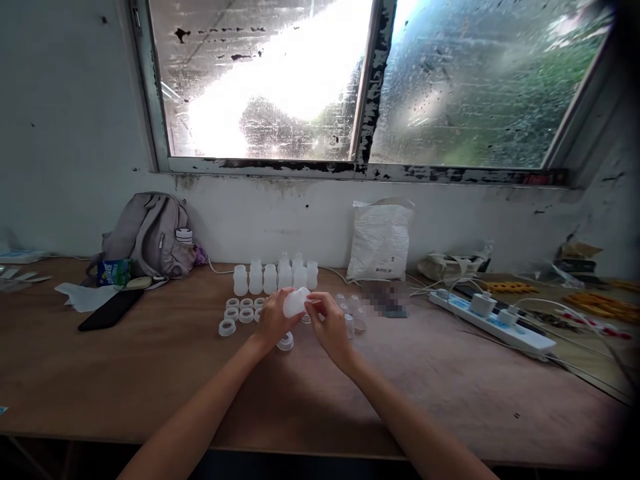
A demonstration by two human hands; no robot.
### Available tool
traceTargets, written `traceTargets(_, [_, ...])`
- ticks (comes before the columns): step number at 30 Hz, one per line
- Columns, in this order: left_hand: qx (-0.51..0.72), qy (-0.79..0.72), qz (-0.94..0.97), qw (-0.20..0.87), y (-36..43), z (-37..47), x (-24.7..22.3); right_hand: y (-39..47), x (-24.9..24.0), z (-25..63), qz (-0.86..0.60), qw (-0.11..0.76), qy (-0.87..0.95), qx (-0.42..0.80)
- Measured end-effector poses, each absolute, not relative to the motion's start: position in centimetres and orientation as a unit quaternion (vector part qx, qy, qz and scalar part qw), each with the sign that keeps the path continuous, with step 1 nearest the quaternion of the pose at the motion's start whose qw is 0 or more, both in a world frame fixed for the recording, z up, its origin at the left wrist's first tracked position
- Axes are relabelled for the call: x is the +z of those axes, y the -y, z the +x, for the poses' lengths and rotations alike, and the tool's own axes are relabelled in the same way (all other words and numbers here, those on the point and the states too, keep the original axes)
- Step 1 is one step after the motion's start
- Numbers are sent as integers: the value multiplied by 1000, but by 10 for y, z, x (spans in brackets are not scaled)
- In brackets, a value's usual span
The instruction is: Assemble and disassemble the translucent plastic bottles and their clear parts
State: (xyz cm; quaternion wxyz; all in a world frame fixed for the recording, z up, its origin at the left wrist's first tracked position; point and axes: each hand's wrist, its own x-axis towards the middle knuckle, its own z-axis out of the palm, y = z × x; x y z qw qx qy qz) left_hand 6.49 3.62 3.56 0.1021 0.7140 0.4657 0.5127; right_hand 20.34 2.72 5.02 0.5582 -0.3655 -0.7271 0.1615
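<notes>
My left hand [273, 319] is wrapped around a translucent white baby bottle [296, 303], held tilted above the table. At the bottle's right end, the fingers of my right hand [327, 327] are pinched together and touching it; any small part between them is hidden. Behind my hands stands a row of similar baby bottles [270, 279], some with nipples on top. Rows of clear plastic rings [246, 315] lie to the left of my left hand, and another ring [285, 341] sits just below it. Clear caps [349, 325] stand beside my right hand.
On the brown table [150, 380], a grey backpack [153, 233] and a black phone [111, 310] are at the left. A white plastic bag [381, 240] leans on the wall. A power strip [493, 323] with plugs and cables runs along the right.
</notes>
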Motion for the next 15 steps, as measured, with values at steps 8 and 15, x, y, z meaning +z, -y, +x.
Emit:
traceTargets(8, [513,-486,707,38,-37,38,62,-59,104,197,-328,519,783,97])
traceTargets(15, [357,-370,856,46,-4,14,30,-161,163,149,-427,472,770,-39])
